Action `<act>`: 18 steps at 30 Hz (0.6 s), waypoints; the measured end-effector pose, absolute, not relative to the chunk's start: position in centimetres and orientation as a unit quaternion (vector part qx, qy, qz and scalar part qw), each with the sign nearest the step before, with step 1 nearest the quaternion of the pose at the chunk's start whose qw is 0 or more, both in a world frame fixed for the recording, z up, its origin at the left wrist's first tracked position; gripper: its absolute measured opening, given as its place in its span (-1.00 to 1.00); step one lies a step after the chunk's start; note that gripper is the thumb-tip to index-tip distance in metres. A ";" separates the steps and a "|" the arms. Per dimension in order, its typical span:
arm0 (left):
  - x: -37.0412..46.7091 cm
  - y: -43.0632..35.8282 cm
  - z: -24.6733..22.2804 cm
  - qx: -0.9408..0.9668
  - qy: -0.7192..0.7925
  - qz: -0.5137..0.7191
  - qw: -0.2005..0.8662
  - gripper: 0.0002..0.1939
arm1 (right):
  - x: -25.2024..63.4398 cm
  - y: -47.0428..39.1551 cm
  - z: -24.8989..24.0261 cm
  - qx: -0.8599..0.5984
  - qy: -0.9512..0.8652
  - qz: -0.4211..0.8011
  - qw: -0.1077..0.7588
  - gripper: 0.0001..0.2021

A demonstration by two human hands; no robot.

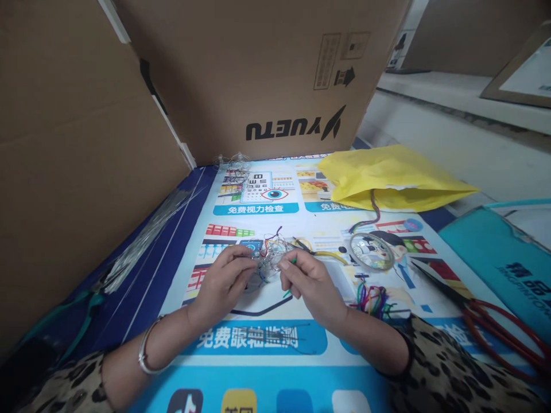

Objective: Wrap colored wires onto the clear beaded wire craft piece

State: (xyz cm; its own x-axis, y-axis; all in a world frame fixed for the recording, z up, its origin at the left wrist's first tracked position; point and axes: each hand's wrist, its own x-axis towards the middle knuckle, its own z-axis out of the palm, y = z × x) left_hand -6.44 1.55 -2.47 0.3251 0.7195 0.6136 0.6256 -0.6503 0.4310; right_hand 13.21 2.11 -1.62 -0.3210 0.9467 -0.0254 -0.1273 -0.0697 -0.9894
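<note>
Between my hands is a small tangled silver wire piece (273, 255) with bits of purple, red and blue thread on it. My left hand (226, 281) pinches its left side, fingertips pressed together. On its right, my right hand (312, 284) is closed with thumb and forefinger around a green thread (287, 293), whose ends show beside the fingers. Just behind the right hand lie yellow-handled pliers (329, 254), partly hidden by the wire piece and hand. A pile of cut coloured threads (374, 299) rests beside my right forearm.
A clear ring-shaped coil (371, 252) and red-handled scissors (495, 321) lie right. Behind is a yellow bag (400, 172) with braided cord. At left are straight wires (146, 241) and teal-handled pliers (88, 312). More wire pieces (235, 166) stand near the cardboard wall (258, 74).
</note>
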 end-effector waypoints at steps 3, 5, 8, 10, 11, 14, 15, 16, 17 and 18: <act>-6.4 1.6 -2.5 0.804 0.417 0.417 0.079 -0.81 | 13.2 2.1 -1.5 -0.389 -0.523 0.621 0.436 -0.73; -6.4 1.6 -2.5 0.800 0.423 0.415 0.092 -0.82 | 13.1 2.1 -1.4 -0.391 -0.520 0.622 0.436 -0.74; -6.4 1.7 -2.5 0.799 0.428 0.409 0.108 -0.82 | 13.1 2.1 -1.3 -0.398 -0.515 0.623 0.434 -0.74; -6.4 1.7 -2.5 0.799 0.429 0.404 0.116 -0.82 | 13.1 2.1 -1.2 -0.400 -0.511 0.625 0.435 -0.75; -6.5 1.7 -2.5 0.799 0.431 0.402 0.119 -0.82 | 13.1 2.1 -1.2 -0.400 -0.509 0.626 0.435 -0.75; -6.5 1.7 -2.5 0.799 0.432 0.402 0.121 -0.84 | 13.1 2.1 -1.3 -0.400 -0.511 0.624 0.435 -0.74; -6.5 1.7 -2.4 0.799 0.432 0.402 0.121 -0.85 | 13.1 2.1 -1.4 -0.400 -0.512 0.623 0.435 -0.74; -6.5 1.6 -2.4 0.798 0.433 0.401 0.120 -0.85 | 13.1 2.1 -1.5 -0.401 -0.512 0.623 0.436 -0.75; -6.5 1.6 -2.4 0.798 0.435 0.400 0.119 -0.85 | 13.1 2.1 -1.5 -0.401 -0.511 0.623 0.436 -0.75; -6.5 1.6 -2.4 0.798 0.436 0.399 0.119 -0.85 | 13.1 2.1 -1.6 -0.401 -0.511 0.623 0.436 -0.75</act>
